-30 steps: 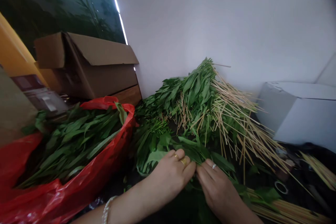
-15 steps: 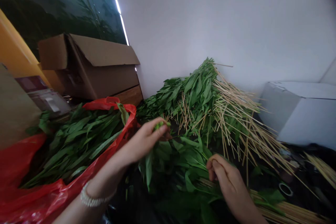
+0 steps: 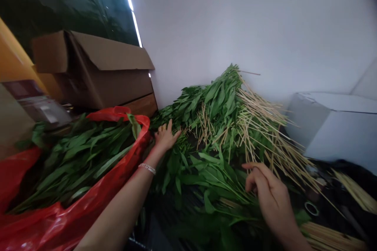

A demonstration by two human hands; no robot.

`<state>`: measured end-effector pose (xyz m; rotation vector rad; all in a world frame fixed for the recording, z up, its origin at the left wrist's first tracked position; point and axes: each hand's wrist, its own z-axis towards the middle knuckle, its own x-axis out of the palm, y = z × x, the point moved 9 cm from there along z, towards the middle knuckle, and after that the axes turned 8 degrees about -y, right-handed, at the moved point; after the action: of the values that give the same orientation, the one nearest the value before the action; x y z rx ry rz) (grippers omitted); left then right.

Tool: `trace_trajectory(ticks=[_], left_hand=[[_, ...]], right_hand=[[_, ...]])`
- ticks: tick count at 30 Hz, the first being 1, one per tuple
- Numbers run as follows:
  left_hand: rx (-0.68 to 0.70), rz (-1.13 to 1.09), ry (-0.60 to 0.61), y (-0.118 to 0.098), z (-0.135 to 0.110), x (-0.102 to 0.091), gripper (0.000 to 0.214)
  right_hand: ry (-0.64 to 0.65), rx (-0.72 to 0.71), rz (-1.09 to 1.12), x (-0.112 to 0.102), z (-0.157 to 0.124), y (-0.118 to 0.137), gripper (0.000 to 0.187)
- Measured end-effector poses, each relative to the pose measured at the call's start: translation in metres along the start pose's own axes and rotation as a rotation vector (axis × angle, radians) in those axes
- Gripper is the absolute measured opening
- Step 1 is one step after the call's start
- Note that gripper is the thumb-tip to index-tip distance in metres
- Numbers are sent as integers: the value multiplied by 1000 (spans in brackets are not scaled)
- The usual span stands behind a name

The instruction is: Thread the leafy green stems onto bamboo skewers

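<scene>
My left hand [image 3: 165, 138] reaches forward with its fingers spread, and nothing shows in its grasp. It is beside a bunch of leafy green stems [image 3: 184, 144], whose cut ends are gathered near its fingertips. My right hand [image 3: 269, 193] hovers at the right of loose leafy stems [image 3: 216, 174]. Its index finger points left while the other fingers curl in by the thumb; whether anything thin is between them is hidden. Behind both hands lies a heap of leafy bunches [image 3: 219, 94] with thin wooden sticks [image 3: 265, 121] poking out to the right.
At the left a red plastic bag [image 3: 101, 192] holds more leafy stems [image 3: 79, 153]. Behind it stands an open cardboard box [image 3: 118, 82]. A white box [image 3: 341, 129] is at the right. A tape roll [image 3: 311, 208] and more sticks [image 3: 332, 236] lie at the lower right.
My left hand has let go of the green stems it held and moved left and forward, spreading its fingers. My right hand has shifted slightly right, away from the leaves.
</scene>
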<state>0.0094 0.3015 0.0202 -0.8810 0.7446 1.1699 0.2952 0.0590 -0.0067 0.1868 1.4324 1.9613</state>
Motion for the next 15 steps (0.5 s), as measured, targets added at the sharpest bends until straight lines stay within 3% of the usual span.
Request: trace_trajectory(ticks=[3, 6, 8, 11, 13, 15], left_hand=[[14, -2, 158, 13, -10, 45, 70], [27, -74, 147, 17, -7, 50, 67], [73, -180, 36, 8, -3, 28, 62], [197, -373, -193, -19, -13, -30, 57], [280, -465, -246, -39, -31, -63, 55], [335, -527, -196, -57, -51, -83, 48]], right_hand=[[-37, 10, 31, -7, 10, 2, 30], [50, -3, -38, -2, 16, 1, 24], [122, -62, -176, 2, 18, 1, 17], [219, -201, -519, 9, 14, -3, 13], [269, -302, -736, 14, 8, -8, 13], [307, -395, -851, 20, 1, -11, 15]])
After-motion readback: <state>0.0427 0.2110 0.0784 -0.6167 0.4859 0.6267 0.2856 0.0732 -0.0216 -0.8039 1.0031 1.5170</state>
